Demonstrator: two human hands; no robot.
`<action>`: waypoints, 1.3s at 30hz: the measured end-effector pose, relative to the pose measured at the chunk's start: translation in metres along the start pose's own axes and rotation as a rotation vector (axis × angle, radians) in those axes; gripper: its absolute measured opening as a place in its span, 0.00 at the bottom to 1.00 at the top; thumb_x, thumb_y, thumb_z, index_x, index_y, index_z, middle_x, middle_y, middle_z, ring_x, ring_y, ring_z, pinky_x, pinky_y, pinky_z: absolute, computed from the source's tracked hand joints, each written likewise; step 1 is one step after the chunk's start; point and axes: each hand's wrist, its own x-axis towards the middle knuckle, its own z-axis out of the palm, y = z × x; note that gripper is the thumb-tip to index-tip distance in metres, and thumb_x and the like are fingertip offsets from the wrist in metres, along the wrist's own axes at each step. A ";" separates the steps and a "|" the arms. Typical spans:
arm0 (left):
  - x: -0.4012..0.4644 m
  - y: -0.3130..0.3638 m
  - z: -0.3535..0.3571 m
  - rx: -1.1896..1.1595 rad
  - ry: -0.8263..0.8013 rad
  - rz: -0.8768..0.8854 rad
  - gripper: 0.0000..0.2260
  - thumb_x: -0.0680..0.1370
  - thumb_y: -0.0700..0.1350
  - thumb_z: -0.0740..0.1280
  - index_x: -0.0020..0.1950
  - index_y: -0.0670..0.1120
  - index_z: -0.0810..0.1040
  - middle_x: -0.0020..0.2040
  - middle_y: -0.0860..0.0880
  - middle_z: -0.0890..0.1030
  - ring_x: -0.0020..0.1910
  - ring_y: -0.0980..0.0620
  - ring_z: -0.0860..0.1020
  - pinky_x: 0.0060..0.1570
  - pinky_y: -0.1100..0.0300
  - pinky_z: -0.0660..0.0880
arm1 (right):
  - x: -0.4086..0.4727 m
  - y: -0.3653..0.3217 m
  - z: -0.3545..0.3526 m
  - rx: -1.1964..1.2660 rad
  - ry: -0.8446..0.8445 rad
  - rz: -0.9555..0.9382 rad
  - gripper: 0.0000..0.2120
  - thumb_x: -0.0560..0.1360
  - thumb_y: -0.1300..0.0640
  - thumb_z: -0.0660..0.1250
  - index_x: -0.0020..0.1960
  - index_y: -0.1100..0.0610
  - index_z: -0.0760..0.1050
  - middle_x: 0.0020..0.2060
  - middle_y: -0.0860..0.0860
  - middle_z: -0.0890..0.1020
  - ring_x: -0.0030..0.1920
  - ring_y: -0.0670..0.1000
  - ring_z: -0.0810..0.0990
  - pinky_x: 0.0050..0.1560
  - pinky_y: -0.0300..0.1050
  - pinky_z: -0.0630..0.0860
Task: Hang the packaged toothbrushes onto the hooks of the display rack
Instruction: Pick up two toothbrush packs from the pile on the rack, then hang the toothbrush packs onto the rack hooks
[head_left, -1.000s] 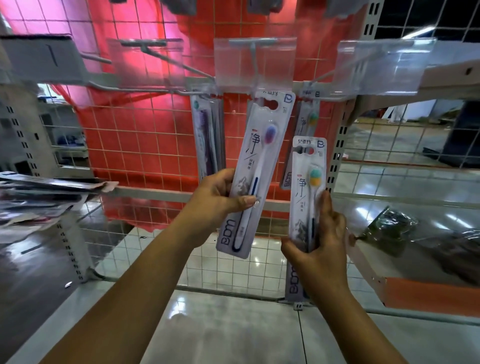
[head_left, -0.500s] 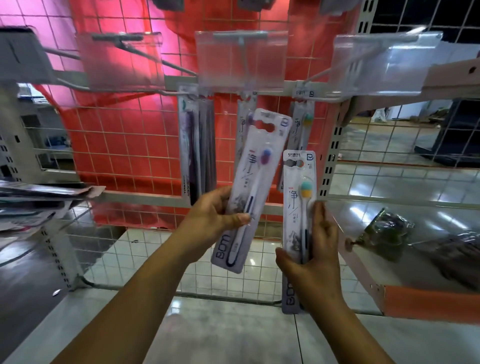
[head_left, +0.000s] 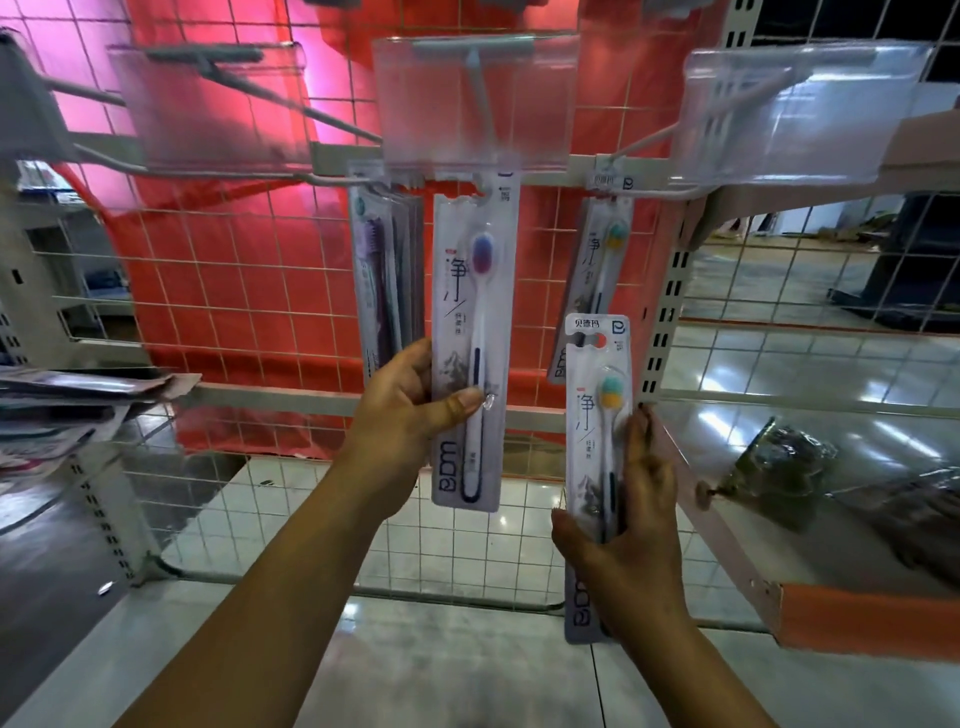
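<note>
**Two packs in hand, several already on the rack**

The left hand (head_left: 410, 410) grips a packaged toothbrush with a purple head (head_left: 471, 348), thumb across the front and fingers (head_left: 410, 358) behind, holding it upright with its top at the middle hook (head_left: 480, 111), just under the clear label holder (head_left: 475, 101). Whether the hang hole is already over the hook cannot be told; the holder hides it. The right hand (head_left: 636, 540) is clenched around a second pack with a teal and yellow head (head_left: 597, 467), lower and to the right, not yet at any hook.

Done so far, by the look of it: a bunch of packs (head_left: 387, 270) hangs on the left hook and one pack (head_left: 597, 275) on the right hook. Left to do: seat the purple one, then hang the teal one.

On the far-left shelf a loose pile of packages (head_left: 67, 410) lies flat, possibly more stock. The right shelf (head_left: 852, 613) holds a dark crumpled bag (head_left: 779, 473).
</note>
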 end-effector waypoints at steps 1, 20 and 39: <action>0.001 -0.001 0.000 0.000 0.013 0.004 0.13 0.74 0.31 0.64 0.51 0.48 0.75 0.39 0.55 0.84 0.41 0.57 0.83 0.39 0.62 0.79 | 0.001 0.000 0.001 -0.011 -0.003 0.000 0.50 0.68 0.64 0.73 0.65 0.32 0.39 0.66 0.44 0.56 0.63 0.45 0.62 0.52 0.28 0.68; 0.042 -0.060 -0.005 0.287 0.121 -0.086 0.08 0.78 0.50 0.62 0.51 0.47 0.76 0.41 0.55 0.78 0.37 0.64 0.79 0.33 0.72 0.74 | 0.012 -0.009 -0.012 -0.011 0.048 0.031 0.47 0.68 0.66 0.72 0.69 0.40 0.43 0.54 0.47 0.58 0.50 0.28 0.65 0.40 0.18 0.67; -0.006 -0.027 -0.009 1.375 -0.125 0.008 0.15 0.79 0.54 0.59 0.59 0.47 0.75 0.56 0.48 0.79 0.53 0.48 0.78 0.50 0.54 0.76 | 0.031 -0.024 -0.027 -0.024 0.226 -0.110 0.49 0.67 0.63 0.72 0.71 0.41 0.40 0.54 0.50 0.60 0.51 0.43 0.71 0.47 0.37 0.77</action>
